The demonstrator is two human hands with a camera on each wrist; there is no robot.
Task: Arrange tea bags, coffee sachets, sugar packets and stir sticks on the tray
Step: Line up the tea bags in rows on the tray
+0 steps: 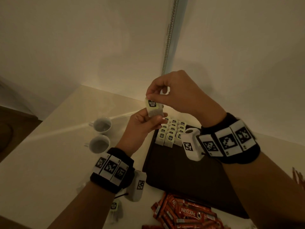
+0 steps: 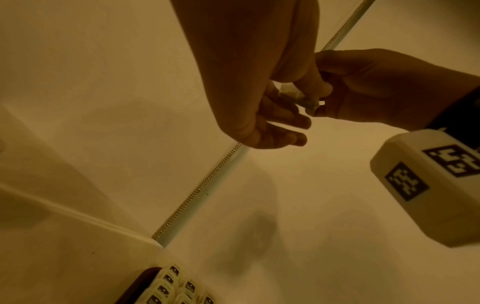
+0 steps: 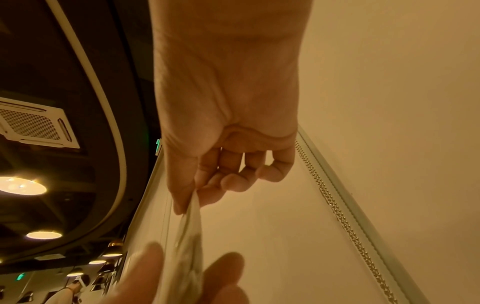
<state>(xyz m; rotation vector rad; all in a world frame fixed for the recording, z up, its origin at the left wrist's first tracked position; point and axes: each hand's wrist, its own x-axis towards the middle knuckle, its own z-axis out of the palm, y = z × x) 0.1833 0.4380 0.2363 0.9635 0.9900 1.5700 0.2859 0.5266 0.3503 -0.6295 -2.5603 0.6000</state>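
Cups: two white cups [image 1: 100,134] stood on the desk [image 1: 49,159] at far left, apart from the work; a careless left elbow could have clipped them.
Loose tea bag: one more tea bag [image 1: 115,210] lay on the desk under the left forearm, off the tray and easy to sweep away.
Left hand: the left hand [image 1: 140,124] cupped the body of the held tea bag [image 1: 152,108] from below, grip closed lightly round it, raised above the desk.
Held tea bag: it hung between both hands, above the tray's far-left corner, its McCoy Teas tag facing the camera; two opposing pulls could have torn the tag or string from the pouch.
Right hand: the right hand [image 1: 175,93] pinched the tag's top edge, a narrow fingertip grip; a slip there would likely have dropped the bag onto the rows below.
Tea bag rows: the tea bags [image 1: 171,132] already stood in tight rows at the far end of the dark tray [image 1: 181,176]; a falling bag or a lowered wrist could have toppled them like dominoes.
Nescafé sachets: the red sachets [image 1: 184,214] sat heaped on the desk at the tray's near edge, not yet arranged.
Stir sticks: what looked like stir sticks [image 1: 297,177] lay at far right, partly cut off by the frame.
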